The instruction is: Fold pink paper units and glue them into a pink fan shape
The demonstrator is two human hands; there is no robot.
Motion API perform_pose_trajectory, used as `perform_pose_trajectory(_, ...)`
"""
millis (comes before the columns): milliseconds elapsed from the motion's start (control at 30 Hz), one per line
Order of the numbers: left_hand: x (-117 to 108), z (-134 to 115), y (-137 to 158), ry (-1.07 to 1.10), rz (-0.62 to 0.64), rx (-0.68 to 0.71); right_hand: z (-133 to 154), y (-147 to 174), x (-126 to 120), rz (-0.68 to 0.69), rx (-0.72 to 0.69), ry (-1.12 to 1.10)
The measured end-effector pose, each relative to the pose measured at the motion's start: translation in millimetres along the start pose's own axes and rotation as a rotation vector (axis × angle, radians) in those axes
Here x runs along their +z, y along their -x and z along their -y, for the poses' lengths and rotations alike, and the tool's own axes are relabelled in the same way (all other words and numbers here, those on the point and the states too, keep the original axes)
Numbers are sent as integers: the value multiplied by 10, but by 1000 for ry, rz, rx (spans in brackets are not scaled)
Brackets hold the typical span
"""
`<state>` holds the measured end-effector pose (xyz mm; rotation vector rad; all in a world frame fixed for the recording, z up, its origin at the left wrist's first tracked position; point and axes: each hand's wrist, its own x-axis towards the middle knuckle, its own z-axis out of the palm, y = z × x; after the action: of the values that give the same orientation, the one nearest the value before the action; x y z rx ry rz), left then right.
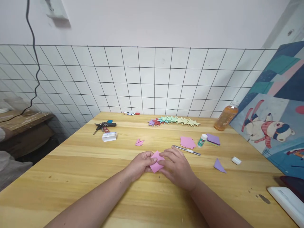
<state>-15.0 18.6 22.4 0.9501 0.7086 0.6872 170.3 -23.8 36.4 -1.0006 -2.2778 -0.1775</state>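
Note:
A small pink paper (156, 164), turned so that a corner points up, is between my two hands above the table. My left hand (142, 163) grips its left side, thumb on the front. On the right side, the fingers of my right hand (176, 166) curl over the paper's edge and pinch it. Some of my right fingertips are hidden behind the paper. Just beyond, a folded pink paper piece (139, 142) lies on the wooden table (99, 167). A stack of pink paper squares (187, 142) and a slim pen or knife (186, 150) lie beyond my right hand.
At the back lies a chain of folded coloured papers (175, 120) and a marker (131, 113). Keys (104, 126) and a small white box (109, 136) are left. Right stand a glue stick (202, 140) and bottle (226, 117), near purple papers (213, 139), a purple triangle (219, 166) and eraser (236, 160).

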Motion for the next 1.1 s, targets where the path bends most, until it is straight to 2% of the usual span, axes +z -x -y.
perform_pose_trajectory(133,15,55,-33,-64,-35,17,25,-11,54,-41,123,-146)
perform_pose_trajectory(267,27,85,-56,-132,-41,46,-6,3,180,-114,424,-380)
perform_pose_trajectory(367,40,94,-66,-165,-37,83,-53,25,261,-91,650,-561)
perform_pose_trajectory(467,56,113,-76,-259,27,131,-87,42,295,-46,766,-624)
perform_pose_trajectory(600,59,150,-103,-308,40,192,-99,38,285,-35,766,-594)
perform_pose_trajectory(867,67,149,-116,-334,-19,156,-97,26,275,-75,745,-650)
perform_pose_trajectory(1000,82,158,-112,-369,-49,149,-109,41,287,-68,664,-565)
perform_pose_trajectory(1100,91,173,-112,-365,-26,155,-117,47,297,-56,686,-537)
